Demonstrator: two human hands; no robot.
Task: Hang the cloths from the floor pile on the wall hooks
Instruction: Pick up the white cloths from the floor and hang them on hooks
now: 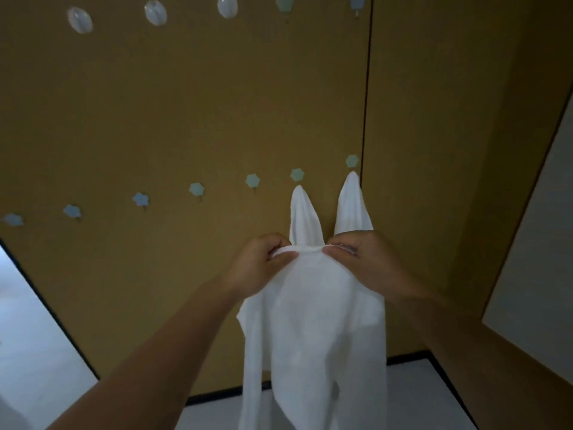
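Observation:
A white cloth [310, 321] hangs in front of me, held up by its top edge. My left hand [259, 263] and my right hand [359, 259] each pinch that edge, a short span apart. Behind them two white cloths hang on the brown wall: one [304, 218] from a pale green hook [297, 174], the other [352, 206] from the hook [352, 161] at the right end of the row. Left of these, a bare hook [252, 180] and several more run in a line towards the left. The floor pile is out of sight.
An upper row of round clear hooks [156, 12] and pale green ones [283, 0] runs along the top of the wall. A dark vertical seam [366, 88] splits the wall panels. A side wall [465, 150] stands at the right, with pale floor [412, 392] below.

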